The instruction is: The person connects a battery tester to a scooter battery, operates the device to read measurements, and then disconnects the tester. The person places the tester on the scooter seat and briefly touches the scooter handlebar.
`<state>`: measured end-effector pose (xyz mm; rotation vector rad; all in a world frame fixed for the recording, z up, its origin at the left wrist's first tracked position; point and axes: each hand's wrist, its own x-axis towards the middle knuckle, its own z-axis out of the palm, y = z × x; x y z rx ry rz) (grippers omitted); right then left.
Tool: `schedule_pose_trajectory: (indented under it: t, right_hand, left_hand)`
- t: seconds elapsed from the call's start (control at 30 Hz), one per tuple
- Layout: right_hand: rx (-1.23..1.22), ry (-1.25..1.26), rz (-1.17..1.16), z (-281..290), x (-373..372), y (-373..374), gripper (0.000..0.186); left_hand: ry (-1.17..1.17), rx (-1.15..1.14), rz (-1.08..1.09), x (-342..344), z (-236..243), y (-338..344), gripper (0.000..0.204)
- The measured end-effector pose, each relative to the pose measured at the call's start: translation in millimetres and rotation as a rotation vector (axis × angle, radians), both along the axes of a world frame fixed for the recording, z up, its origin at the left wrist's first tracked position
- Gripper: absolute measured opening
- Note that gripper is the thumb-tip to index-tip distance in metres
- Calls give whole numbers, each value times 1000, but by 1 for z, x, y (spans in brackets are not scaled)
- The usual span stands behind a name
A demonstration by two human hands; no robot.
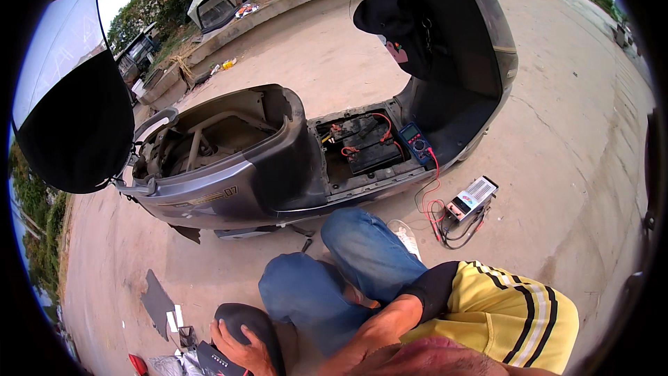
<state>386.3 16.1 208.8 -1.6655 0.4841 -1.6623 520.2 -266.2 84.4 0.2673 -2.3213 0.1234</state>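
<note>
At the lower left, my left hand (240, 348) rests with fingers stretched over a dark, rounded, padded-looking piece (259, 327). A black box (212, 360) lies beside its wrist. My right forearm (379, 327) bends down to the lower edge, and the hand beyond it is out of view. In front of my knees stands a grey electric scooter (268, 177), its seat area uncovered. Black batteries (376, 158) with red and yellow wires show in its floor opening. A blue multimeter (416, 143) leans at the opening's right edge.
On the concrete right of my leg is a silver battery tester (473, 197) with coiled red and black leads. A dark flat panel (158, 303) and white strips (174, 317) lie at the lower left. A low kerb (278, 10) runs behind the scooter.
</note>
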Motion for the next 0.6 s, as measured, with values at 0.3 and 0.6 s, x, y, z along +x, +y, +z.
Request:
schedule_pose_trajectory:
  t: [0.3,0.6]
  right_hand:
    - [125,40,-80,0,-15,33,20]
    - [425,160,-931,39,-43,141,18]
  left_hand:
    - [-11,68,-700,-135,45,105,46]
    - [-49,-28,-1253,-265,87,186,41]
